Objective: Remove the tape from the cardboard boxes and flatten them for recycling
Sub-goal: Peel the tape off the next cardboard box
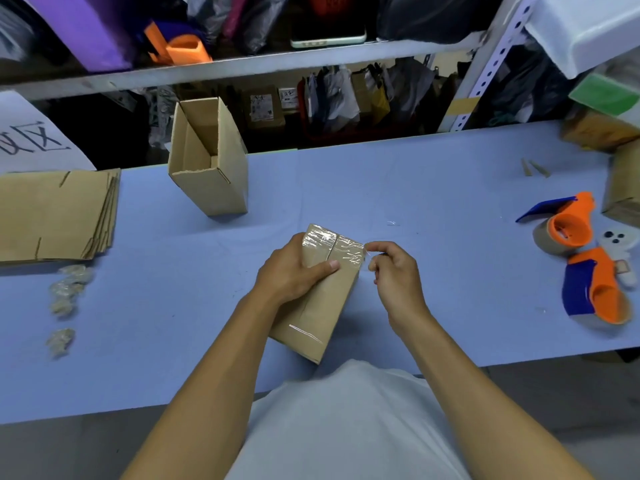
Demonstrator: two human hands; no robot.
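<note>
A small sealed cardboard box (pixel 322 306) lies on the blue table (pixel 433 188) in front of me, its far end covered with clear tape (pixel 341 249). My left hand (pixel 294 271) grips the box from the left, thumb laid across its top. My right hand (pixel 394 271) is at the box's right far corner, fingers curled, pinching the edge of the clear tape. A second strip of tape (pixel 306 332) crosses the box's near end.
An open empty box (pixel 211 168) stands upright at the back left. A stack of flattened boxes (pixel 55 216) lies far left, with balled-up tape wads (pixel 65 296) below it. Two orange-and-blue tape dispensers (pixel 568 230) (pixel 595 289) sit at the right, more boxes (pixel 623 192) beyond them.
</note>
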